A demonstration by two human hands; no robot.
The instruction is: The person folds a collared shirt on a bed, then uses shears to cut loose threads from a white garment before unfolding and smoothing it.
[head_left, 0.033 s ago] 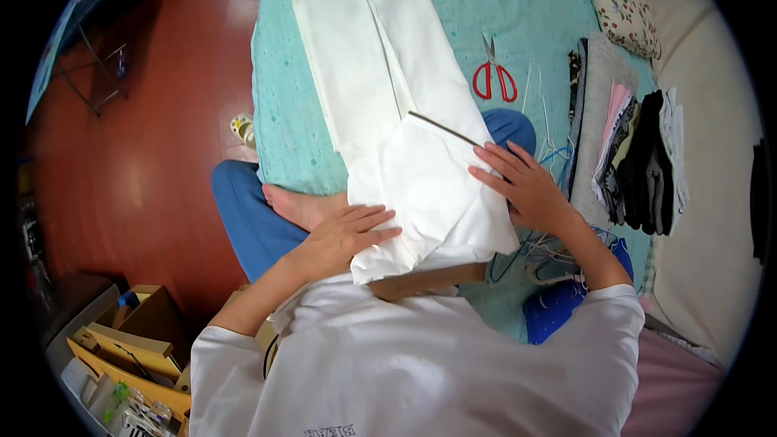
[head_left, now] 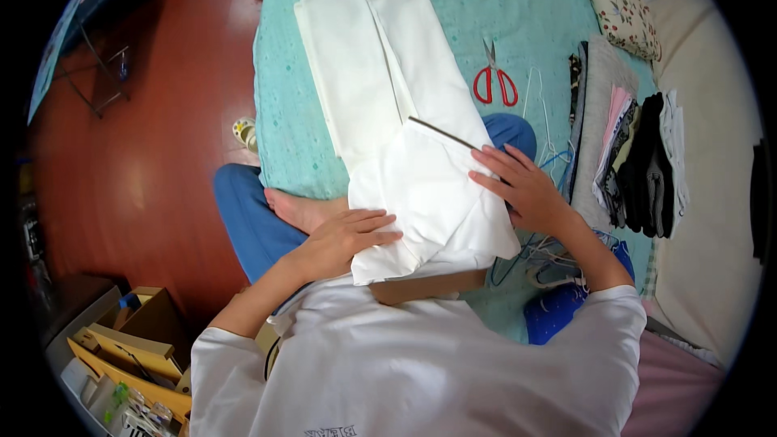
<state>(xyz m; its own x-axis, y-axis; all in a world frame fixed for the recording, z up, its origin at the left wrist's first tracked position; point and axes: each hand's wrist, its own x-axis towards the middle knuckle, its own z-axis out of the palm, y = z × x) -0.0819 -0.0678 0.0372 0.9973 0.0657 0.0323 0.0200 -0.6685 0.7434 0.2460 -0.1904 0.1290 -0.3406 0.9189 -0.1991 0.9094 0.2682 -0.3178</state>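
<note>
A white garment [head_left: 388,73] lies lengthwise before me, with two long panels like trouser legs stretching away on the bed. Its near part is folded over, and a dark strip [head_left: 441,131] edges the fold. My left hand [head_left: 336,241] rests on the near left part, fingers stretched out flat on the cloth. On the right side, my right hand [head_left: 526,194] touches the folded part near the end of the dark strip, its fingers spread and slightly bent. A brown board-like piece [head_left: 429,285] shows under the near edge, mostly hidden by the cloth.
Red-handled scissors [head_left: 495,81] lie right of the garment. Beyond my right hand are wire hangers [head_left: 550,255], a blue item [head_left: 558,311] and a row of folded clothes [head_left: 643,166]. A floral cushion [head_left: 619,4] sits far right. Boxes [head_left: 133,340] stand at lower left.
</note>
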